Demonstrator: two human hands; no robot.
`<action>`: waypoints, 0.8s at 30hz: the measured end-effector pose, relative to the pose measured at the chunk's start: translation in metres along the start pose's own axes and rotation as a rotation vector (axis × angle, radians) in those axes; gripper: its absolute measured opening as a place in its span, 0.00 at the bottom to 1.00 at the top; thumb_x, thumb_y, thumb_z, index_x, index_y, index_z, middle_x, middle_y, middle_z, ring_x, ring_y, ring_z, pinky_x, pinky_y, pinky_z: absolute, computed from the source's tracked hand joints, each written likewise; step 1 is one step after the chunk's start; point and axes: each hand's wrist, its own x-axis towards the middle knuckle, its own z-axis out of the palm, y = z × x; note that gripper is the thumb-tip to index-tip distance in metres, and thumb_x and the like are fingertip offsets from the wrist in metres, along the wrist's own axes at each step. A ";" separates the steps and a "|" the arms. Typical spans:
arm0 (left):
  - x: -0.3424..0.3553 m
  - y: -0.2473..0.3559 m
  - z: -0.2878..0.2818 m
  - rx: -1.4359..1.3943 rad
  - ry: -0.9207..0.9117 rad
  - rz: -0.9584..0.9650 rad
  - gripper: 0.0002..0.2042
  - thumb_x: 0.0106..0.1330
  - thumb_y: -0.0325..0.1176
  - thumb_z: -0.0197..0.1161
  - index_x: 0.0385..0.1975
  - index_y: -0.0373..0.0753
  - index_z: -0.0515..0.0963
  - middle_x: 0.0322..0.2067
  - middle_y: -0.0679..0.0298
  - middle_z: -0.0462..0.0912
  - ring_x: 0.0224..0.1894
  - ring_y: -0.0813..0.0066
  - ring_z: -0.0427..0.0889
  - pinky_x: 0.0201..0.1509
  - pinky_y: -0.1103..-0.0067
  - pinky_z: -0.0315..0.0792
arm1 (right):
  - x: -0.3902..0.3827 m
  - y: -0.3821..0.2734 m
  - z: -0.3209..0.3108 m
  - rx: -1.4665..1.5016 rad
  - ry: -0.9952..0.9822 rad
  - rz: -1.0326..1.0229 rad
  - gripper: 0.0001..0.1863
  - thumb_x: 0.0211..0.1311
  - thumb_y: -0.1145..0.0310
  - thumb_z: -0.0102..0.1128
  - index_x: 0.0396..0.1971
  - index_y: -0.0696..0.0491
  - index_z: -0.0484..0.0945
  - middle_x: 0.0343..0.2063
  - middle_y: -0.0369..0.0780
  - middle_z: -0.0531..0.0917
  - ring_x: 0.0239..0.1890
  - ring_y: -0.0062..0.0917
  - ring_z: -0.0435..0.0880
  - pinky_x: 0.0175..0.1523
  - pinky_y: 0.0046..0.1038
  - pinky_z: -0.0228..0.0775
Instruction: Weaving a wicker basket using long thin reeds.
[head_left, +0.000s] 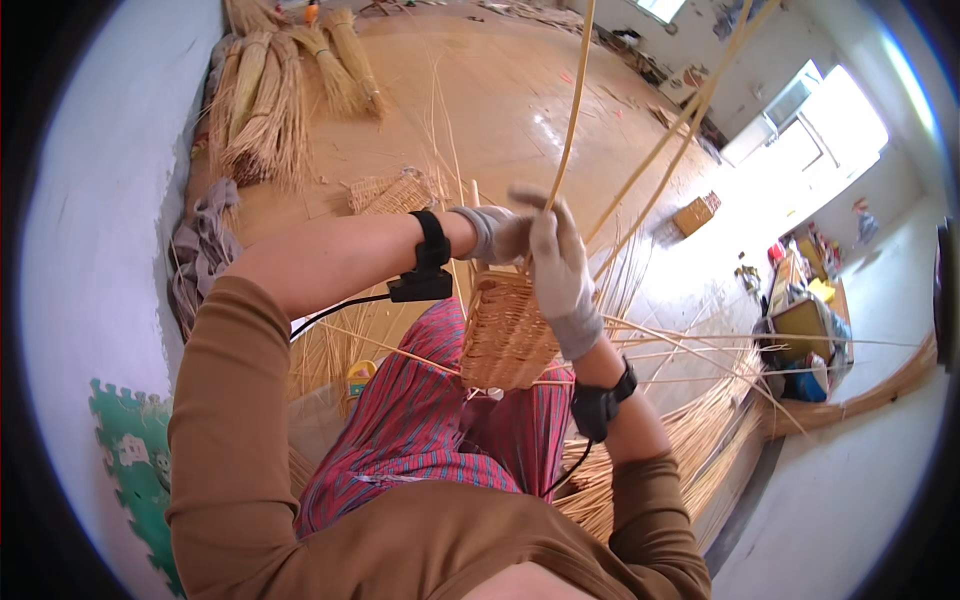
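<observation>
A small woven wicker basket (508,335) stands between my knees, over my striped trousers (400,420). Both hands wear pale gloves and meet at its upper edge. My left hand (500,236) is closed at the far left corner; what its fingers grip is hidden behind the other hand. A long wicker rod (575,100) rises from my right hand (562,270), whose fingers close around its lower part; one fingertip is blurred. More long rods (680,130) stand up to the right, and thin ones stick out sideways from the basket's lower part.
Bundles of straw-coloured rods (265,110) lie at the far left by the wall. A flat woven piece (392,190) rests on the floor beyond my left forearm. Loose rods (690,450) spread at my right. A small box-shaped basket (697,213) sits farther off, near a cluttered shelf (810,310).
</observation>
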 end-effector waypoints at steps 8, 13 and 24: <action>0.004 -0.016 0.008 -0.349 -0.039 -0.061 0.19 0.72 0.46 0.57 0.54 0.43 0.81 0.50 0.55 0.87 0.51 0.55 0.86 0.56 0.67 0.78 | 0.020 0.033 -0.016 0.503 -0.483 0.207 0.16 0.82 0.58 0.51 0.45 0.54 0.81 0.25 0.28 0.76 0.25 0.10 0.71 0.32 0.15 0.65; -0.005 -0.006 -0.001 -0.371 -0.071 -0.140 0.18 0.71 0.46 0.58 0.54 0.43 0.81 0.49 0.56 0.87 0.51 0.58 0.86 0.55 0.69 0.78 | 0.015 0.034 0.000 0.586 -0.202 0.225 0.18 0.82 0.56 0.50 0.43 0.56 0.80 0.18 0.27 0.67 0.18 0.11 0.61 0.24 0.18 0.56; -0.011 0.017 -0.019 -0.427 -0.146 -0.275 0.18 0.70 0.45 0.60 0.53 0.43 0.80 0.48 0.59 0.87 0.51 0.64 0.86 0.53 0.75 0.80 | 0.016 0.020 0.001 0.935 -0.057 0.212 0.19 0.82 0.57 0.51 0.41 0.59 0.80 0.14 0.27 0.61 0.14 0.12 0.57 0.19 0.19 0.48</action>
